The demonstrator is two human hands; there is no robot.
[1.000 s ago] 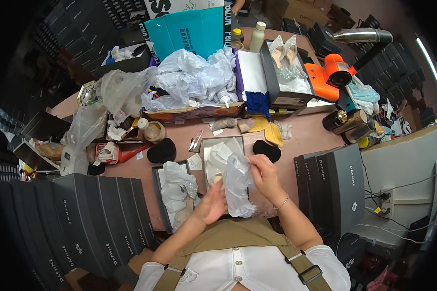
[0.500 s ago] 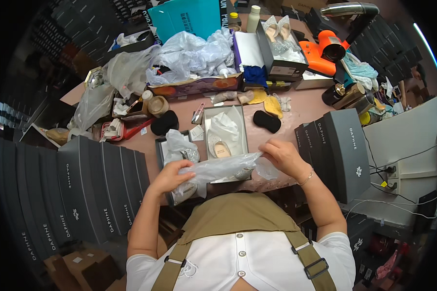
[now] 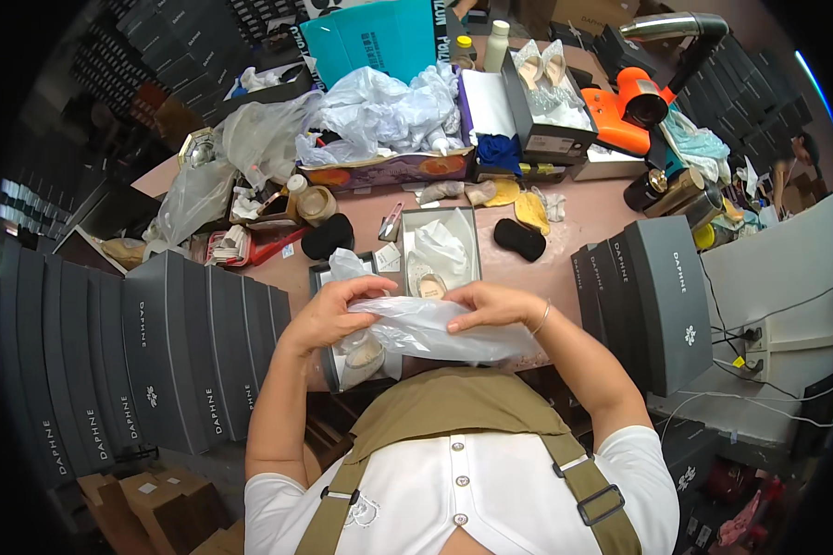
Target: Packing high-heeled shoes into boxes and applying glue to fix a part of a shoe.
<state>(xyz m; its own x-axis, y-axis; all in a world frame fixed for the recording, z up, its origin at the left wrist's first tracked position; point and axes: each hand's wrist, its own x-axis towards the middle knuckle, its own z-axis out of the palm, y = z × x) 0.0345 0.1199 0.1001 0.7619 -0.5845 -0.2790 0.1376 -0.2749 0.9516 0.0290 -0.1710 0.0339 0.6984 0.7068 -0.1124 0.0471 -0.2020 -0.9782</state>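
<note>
My left hand point(image 3: 335, 310) pinches the left end of a translucent plastic sheet or bag point(image 3: 444, 335). Fingers of my right hand point(image 3: 492, 307) close on its upper edge, a short way to the right. The plastic stretches over the near part of an open shoe box point(image 3: 478, 252). Inside that box lie white tissue paper point(image 3: 438, 246) and a shoe point(image 3: 429, 286), whose insole shows above the plastic. Under and beside my left hand stands a second dark box point(image 3: 391, 368) with a pale, glittery shoe point(image 3: 361, 361) and more wrapping, partly hidden by the hand.
Rows of dark shoe boxes stand left point(image 3: 180, 356) and right point(image 3: 652, 305). Two black pads point(image 3: 328, 237) flank the open box. Behind sit a carton of crumpled plastic point(image 3: 379, 111), a box of glittery heels point(image 3: 551, 97) and an orange blower-like tool point(image 3: 620, 120).
My right hand has moved left, closer to my left hand, along the plastic. The plastic now hangs looser and wider over the box's near end. The view has shifted slightly.
</note>
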